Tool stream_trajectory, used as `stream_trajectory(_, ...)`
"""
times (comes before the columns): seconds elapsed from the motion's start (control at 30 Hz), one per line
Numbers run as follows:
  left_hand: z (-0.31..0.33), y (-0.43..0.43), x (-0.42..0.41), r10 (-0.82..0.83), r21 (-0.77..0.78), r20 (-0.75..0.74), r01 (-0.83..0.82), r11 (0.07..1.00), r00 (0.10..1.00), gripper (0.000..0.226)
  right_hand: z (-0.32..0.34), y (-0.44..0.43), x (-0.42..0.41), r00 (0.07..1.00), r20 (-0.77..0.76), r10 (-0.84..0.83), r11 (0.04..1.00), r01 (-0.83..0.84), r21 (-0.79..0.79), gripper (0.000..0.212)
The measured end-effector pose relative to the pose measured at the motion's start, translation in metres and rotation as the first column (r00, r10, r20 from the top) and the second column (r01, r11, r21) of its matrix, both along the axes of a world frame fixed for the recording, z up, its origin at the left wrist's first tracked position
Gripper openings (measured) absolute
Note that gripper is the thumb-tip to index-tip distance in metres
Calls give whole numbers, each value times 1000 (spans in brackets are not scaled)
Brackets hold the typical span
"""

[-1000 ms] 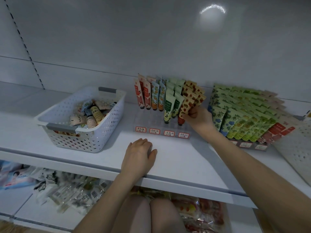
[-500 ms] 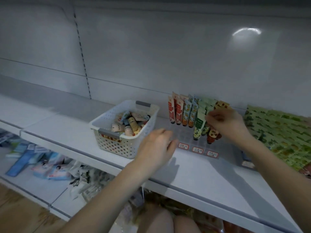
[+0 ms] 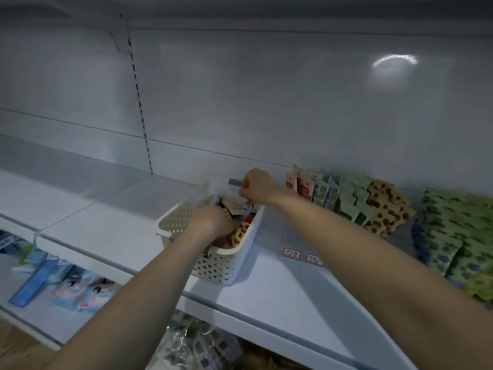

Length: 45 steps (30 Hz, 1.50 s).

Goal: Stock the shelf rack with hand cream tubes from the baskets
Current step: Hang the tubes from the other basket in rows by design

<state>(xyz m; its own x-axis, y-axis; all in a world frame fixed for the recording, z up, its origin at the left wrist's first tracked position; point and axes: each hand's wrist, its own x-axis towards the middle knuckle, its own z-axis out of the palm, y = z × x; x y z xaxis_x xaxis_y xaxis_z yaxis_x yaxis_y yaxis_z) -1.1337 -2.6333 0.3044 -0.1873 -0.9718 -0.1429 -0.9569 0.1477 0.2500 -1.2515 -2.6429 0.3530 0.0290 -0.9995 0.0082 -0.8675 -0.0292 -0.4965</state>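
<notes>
Hand cream tubes (image 3: 240,233) lie in a loose heap inside the white basket (image 3: 226,253) on the shelf (image 3: 120,228), directly under my left hand (image 3: 210,222). That hand is down among them with its fingers curled in. They are buried and blurred, so I cannot tell whether I have pinched one yet.

My right hand (image 3: 257,186) is at the basket's far rim, fingers closed on the grey handle (image 3: 234,182), which I judge steadies the basket.

The spotted tube nearest my left hand lies against the basket's right wall, its long axis running roughly from near to far. I cannot make out which end has the cap.

The rack (image 3: 292,253) sits just right of the basket, past my right forearm, so the right hand is the nearer one to it while the left is the one on the stock. The racked tubes (image 3: 346,204) stand on end, crimped ends up, leaning toward the back wall. A tube from the basket will need turning from lying to upright before it moves right.
</notes>
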Motion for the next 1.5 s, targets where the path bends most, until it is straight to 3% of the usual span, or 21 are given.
stream_trajectory(0.1, -8, -17, -9, 13, 94, 59, -18, 995, 998, 69, -19, -19, 12, 997, -72, -10, 999, 12, 37, 23)
stream_trajectory(0.13, -10, -21, -10, 13, 120, 49, -19, 993, 999, 70, -25, -24, 15, 995, -96, -9, 999, 14, 52, 16)
stream_trajectory(0.23, -10, -27, -11, -21, 193, 9, 19, 981, 1000, 62, -36, -31, 22, 990, -143, -9, 997, 20, 75, 27)
stream_trajectory(0.37, -6, -26, -8, -26, 257, -10, 28, 966, 1000, 54, -43, -40, 24, 983, -178, -34, 997, 47, 66, 19)
stream_trajectory(0.47, -3, -21, -6, 2, 285, -72, 19, 958, 997, 48, -43, -41, 21, 976, -210, -62, 992, 84, 95, 28)
stream_trajectory(0.53, -3, -20, -5, 63, 323, -147, -12, 946, 987, 51, -38, -39, 19, 975, -216, -52, 986, 84, 141, 9)
stream_trajectory(0.6, -5, -20, -4, 122, 340, -214, -43, 939, 969, 64, -35, -40, 16, 982, -188, -34, 991, 57, 119, 50)
stream_trajectory(0.7, -9, -23, -4, 184, 306, -290, -91, 948, 939, 63, -25, -34, 14, 975, -220, 1, 999, 11, 51, 65)
stream_trajectory(0.8, -6, -23, -5, 245, 362, -400, -93, 927, 883, 68, -7, -24, 8, 990, -136, -38, 997, 45, 55, 52)
stream_trajectory(0.87, -4, -20, -5, 287, 414, -450, -87, 906, 846, 68, 4, -18, 0, 998, -3, -56, 997, 56, 44, 44)
stream_trajectory(1.0, -2, -17, -6, 354, 460, -474, -116, 880, 806, 36, 29, 10, -18, 977, 211, 8, 998, 5, -59, 38)
stream_trajectory(1.27, 5, -9, -5, 393, 391, -585, -178, 903, 709, 17, 54, 64, -56, 779, 621, 84, 986, 24, -164, 7)
stream_trajectory(1.37, 13, -9, -3, 311, 220, -736, -222, 950, 601, 16, 60, 87, -69, 753, 654, 71, 978, 77, -194, 8)
stream_trajectory(1.5, 45, 8, 6, 121, 16, -928, -287, 958, 352, 26, 64, 116, -82, 760, 646, 77, 957, 124, -261, 11)
